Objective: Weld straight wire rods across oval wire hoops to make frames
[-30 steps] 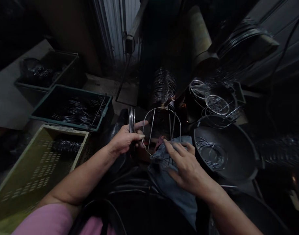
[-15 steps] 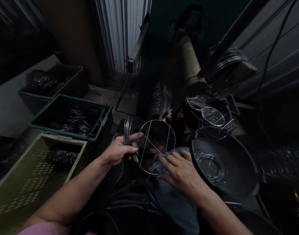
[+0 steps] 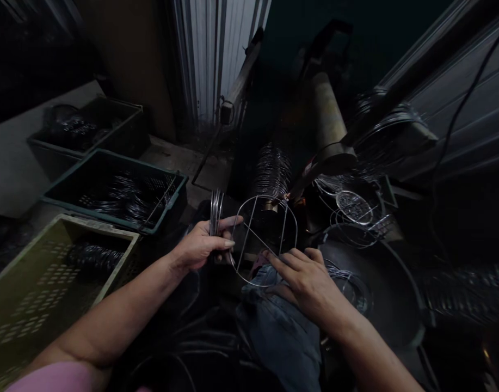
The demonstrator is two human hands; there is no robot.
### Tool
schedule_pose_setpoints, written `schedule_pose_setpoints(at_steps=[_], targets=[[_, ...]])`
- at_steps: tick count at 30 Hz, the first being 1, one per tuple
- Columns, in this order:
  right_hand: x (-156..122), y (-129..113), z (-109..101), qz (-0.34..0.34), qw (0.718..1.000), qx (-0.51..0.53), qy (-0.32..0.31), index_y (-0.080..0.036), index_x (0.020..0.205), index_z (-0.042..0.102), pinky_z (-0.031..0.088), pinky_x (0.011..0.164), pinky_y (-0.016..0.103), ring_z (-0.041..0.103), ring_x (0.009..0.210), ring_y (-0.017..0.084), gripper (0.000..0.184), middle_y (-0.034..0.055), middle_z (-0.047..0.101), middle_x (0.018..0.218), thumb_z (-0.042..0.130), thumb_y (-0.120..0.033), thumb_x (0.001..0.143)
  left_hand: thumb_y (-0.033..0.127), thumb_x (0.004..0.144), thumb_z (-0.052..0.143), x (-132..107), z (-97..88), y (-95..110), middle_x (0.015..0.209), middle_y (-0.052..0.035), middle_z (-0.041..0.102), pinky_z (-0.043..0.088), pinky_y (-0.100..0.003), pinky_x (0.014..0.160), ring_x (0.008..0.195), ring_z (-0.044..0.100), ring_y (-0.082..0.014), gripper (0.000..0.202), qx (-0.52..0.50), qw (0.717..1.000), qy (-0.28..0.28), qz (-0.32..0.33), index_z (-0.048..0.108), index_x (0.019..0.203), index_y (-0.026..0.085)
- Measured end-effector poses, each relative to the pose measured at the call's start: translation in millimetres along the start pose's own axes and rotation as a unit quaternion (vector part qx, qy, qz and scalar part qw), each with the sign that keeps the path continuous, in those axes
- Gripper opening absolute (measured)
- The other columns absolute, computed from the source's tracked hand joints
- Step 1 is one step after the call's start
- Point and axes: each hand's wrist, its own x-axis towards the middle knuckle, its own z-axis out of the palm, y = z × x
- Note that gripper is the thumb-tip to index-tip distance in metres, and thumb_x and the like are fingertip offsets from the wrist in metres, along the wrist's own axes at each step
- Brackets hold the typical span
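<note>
My left hand (image 3: 202, 246) grips a thin bundle of bright wire rings (image 3: 216, 212) upright, its fingertips close to a round wire frame (image 3: 260, 239) with straight cross wires. My right hand (image 3: 304, 286) lies low on that frame, fingers reaching across its lower rim. A blue denim cloth (image 3: 273, 321) lies on my lap beneath the frame and my right hand. The frame's lower rim is partly hidden by my right fingers.
To my left stand an olive perforated crate (image 3: 98, 224), a dark green crate (image 3: 98, 216) and a black crate (image 3: 57, 149), all holding wire. Ahead is a wire coil (image 3: 269, 174) on a spindle. A large dark basin (image 3: 380, 305) with wire sits right.
The wire frame has turned and now shows as a full circle with its cross wires, not a tilted arch. The bundle stays in my left hand. The whole view has shifted slightly.
</note>
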Motion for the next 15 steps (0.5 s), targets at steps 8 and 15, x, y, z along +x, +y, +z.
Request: schedule_pose_setpoints(at_steps=[8,15], targets=[[9.7,12.3,-9.9,-0.021,1.0,0.001,-0.003,-0.013,0.113,0.053,0.029,0.075,0.037,0.05,0.085,0.022,0.047,0.0052,0.058,0.087,0.075,-0.024,0.072,0.011,0.066,0.064,7.3,3.9,6.6,0.062,0.0049,0.049,0.037,-0.019,0.043,0.048,0.058,-0.0104,0.054,-0.024,1.0,-0.001,0.013,0.055,0.119,0.019],[11.3,18.8,-15.1,-0.032,0.999,0.016,0.001,-0.013,0.11,0.054,0.029,0.077,0.037,0.051,0.084,0.022,0.042,0.0068,0.06,0.089,0.073,-0.027,0.074,0.01,0.067,0.062,10.5,3.4,6.1,0.06,0.0056,0.048,0.035,-0.019,0.042,0.045,0.053,-0.0079,0.053,-0.043,0.999,-0.011,0.009,0.055,0.118,0.018]])
